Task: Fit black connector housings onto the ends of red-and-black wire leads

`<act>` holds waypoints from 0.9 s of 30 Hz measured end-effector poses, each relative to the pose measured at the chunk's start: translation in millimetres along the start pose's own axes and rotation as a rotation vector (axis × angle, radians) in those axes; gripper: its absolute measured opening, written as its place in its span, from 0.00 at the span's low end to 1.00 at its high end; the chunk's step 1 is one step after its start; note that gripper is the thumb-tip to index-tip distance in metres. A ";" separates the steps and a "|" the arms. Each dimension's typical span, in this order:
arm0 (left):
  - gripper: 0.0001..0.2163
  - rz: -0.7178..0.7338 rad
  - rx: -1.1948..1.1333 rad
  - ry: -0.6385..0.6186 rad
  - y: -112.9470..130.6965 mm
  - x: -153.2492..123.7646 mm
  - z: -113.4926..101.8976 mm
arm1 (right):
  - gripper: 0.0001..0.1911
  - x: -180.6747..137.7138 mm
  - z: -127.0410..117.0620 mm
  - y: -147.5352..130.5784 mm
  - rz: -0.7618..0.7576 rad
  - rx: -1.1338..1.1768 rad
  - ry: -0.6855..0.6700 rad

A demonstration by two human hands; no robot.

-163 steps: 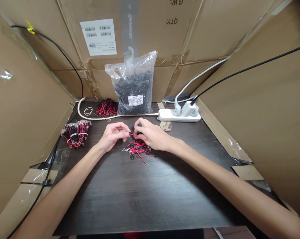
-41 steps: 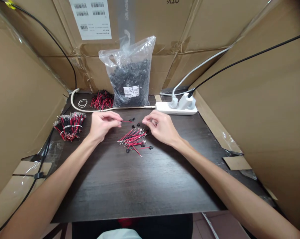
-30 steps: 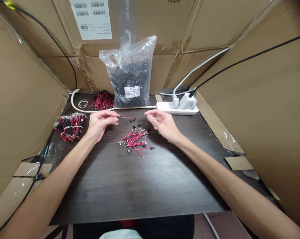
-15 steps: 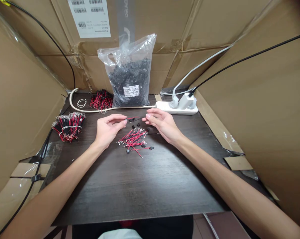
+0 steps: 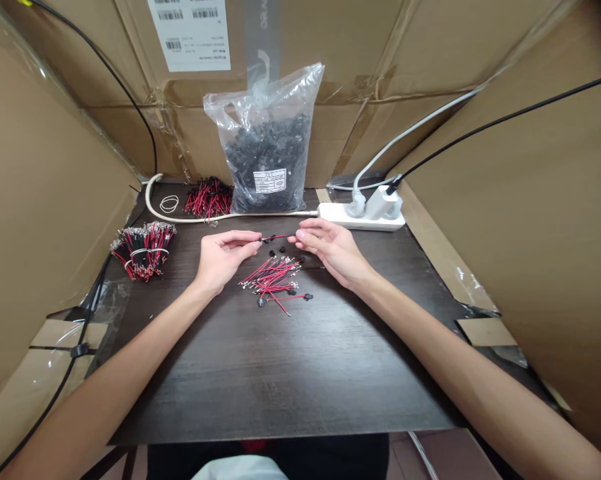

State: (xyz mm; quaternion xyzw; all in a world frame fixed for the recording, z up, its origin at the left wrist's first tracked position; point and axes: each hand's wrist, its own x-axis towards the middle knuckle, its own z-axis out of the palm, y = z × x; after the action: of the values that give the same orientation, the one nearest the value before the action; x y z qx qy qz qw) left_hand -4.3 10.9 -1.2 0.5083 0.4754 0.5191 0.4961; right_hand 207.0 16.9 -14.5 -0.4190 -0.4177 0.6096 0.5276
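Note:
A short red and black wire (image 5: 276, 237) with a small black connector at its left end is stretched between my hands above the dark table (image 5: 280, 373). My left hand (image 5: 226, 257) pinches the connector end with thumb and forefinger. My right hand (image 5: 330, 247) pinches the other end with its fingertips. Just below them lies a loose pile of red and black wires (image 5: 271, 279), with a few small black connectors (image 5: 282, 251) scattered around it.
A clear bag of black parts (image 5: 266, 143) stands at the back, with a wire heap (image 5: 208, 198) and a rubber band (image 5: 169, 203) to its left. A banded wire bundle (image 5: 143, 248) lies far left. A white power strip (image 5: 365, 215) sits back right. Cardboard walls enclose the table.
My left hand carried the wire rightward from the left side, and my right hand met it and took its free end. Both hands now hold it.

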 end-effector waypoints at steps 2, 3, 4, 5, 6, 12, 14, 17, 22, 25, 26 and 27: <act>0.11 -0.011 -0.014 -0.002 0.4 0.5 -0.6 | 0.24 0.2 -0.3 0.3 0.005 -0.008 -0.004; 0.12 -0.014 -0.021 -0.002 0.6 0.8 -0.9 | 0.24 0.4 -0.5 0.6 0.003 -0.012 -0.005; 0.12 -0.017 -0.028 -0.003 0.8 1.1 -1.2 | 0.24 0.7 -0.9 1.0 0.000 -0.017 -0.007; 0.12 -0.021 -0.034 -0.005 1.0 1.4 -1.4 | 0.24 1.0 -1.4 1.5 -0.004 -0.024 -0.009; 0.12 -0.025 -0.040 -0.010 1.2 1.7 -1.6 | 0.24 1.3 -1.8 2.1 -0.007 -0.032 -0.011; 0.12 -0.023 -0.075 -0.038 1.9 2.5 -1.6 | 0.25 2.3 -3.4 3.6 0.000 -0.017 -0.008; 0.12 -0.021 -0.080 -0.039 2.0 2.7 -1.6 | 0.26 2.2 -3.0 3.1 0.006 -0.006 0.003; 0.12 -0.019 -0.079 -0.039 2.1 2.9 -1.6 | 0.26 1.6 -1.8 2.2 0.003 -0.018 0.020; 0.12 -0.016 -0.078 -0.034 2.5 3.1 -1.5 | 0.27 1.6 -1.1 1.4 -0.029 -0.037 0.037; 0.12 -0.013 -0.078 -0.038 2.7 3.1 -1.6 | 0.27 2.3 -1.5 1.0 -0.053 -0.028 0.054; 0.11 -0.013 -0.078 -0.040 2.6 3.2 -1.6 | 0.27 2.5 -1.5 0.8 -0.058 -0.026 0.059; 0.11 -0.013 -0.076 -0.040 2.5 3.2 -1.5 | 0.28 2.7 -1.5 0.7 -0.061 -0.027 0.061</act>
State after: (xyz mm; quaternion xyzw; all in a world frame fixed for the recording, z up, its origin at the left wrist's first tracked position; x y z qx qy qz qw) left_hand -5.8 14.0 1.5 0.4963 0.4484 0.5235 0.5278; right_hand 207.9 19.6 -15.7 -0.4314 -0.4222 0.5744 0.5529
